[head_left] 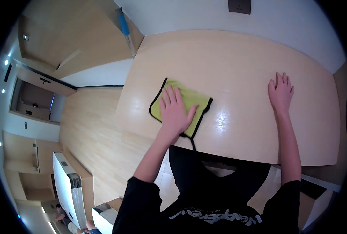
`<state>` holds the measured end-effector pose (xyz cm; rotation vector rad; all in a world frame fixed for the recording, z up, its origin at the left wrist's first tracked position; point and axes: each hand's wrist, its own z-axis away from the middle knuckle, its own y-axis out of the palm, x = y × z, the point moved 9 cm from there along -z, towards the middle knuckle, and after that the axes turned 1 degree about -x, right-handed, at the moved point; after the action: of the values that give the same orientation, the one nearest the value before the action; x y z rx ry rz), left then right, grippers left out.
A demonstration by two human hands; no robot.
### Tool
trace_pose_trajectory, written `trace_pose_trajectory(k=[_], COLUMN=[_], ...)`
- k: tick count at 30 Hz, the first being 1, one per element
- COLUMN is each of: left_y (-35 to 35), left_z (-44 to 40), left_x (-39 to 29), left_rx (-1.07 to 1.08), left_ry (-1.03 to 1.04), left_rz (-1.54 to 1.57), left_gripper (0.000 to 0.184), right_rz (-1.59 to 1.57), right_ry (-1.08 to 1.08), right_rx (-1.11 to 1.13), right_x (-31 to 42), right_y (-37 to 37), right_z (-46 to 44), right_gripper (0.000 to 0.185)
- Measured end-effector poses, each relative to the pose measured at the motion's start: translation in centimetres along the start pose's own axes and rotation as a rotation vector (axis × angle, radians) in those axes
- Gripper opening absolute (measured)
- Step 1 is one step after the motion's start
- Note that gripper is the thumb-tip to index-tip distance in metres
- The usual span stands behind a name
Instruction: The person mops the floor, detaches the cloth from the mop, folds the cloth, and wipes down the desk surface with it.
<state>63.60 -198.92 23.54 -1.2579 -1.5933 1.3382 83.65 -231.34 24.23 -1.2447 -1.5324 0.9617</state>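
A yellow-green cleaning cloth (199, 102) with black edging lies spread on the left part of the pale wooden tabletop (236, 66). Flat on top of it presses my left hand (175, 111), fingers stretched and thumb out to the side, covering the cloth's middle. One black strap of the cloth hangs over the table's front edge. Toward the right side, my right hand (281, 91) rests on the bare wood with its fingers slightly spread and nothing in it.
Behind the table is a white wall with a dark socket (239, 6). To the left stands a wooden panel with a blue-wrapped post (123, 21). Beyond the wooden floor (95, 113) lies a wrapped mattress (68, 187); a person (62, 214) sits at the lower left.
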Motion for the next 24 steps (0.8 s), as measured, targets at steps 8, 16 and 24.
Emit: trace_pose_trajectory(k=[8,16,24], left_y=[4.3,8.7,8.3], left_z=[-17.2,-28.2,-30.1], left_x=[-0.7,-0.5,-0.8], left_rx=[-0.003,0.010,-0.022], left_ry=[-0.188,-0.386,-0.452], left_rz=[0.040,0.071,0.016], left_gripper=[0.091,0.094,0.093], right_rz=[0.010,-0.004,-0.064], right_ry=[-0.024,-0.022,0.003], right_rx=[-0.035,-0.043,-0.042], right_x=[-0.3,-0.4,-0.3], right_y=[-0.5,-0.9,-1.0], right_z=[0.4,0.9,0.6], right_gripper=[0.047,0.048,0.048])
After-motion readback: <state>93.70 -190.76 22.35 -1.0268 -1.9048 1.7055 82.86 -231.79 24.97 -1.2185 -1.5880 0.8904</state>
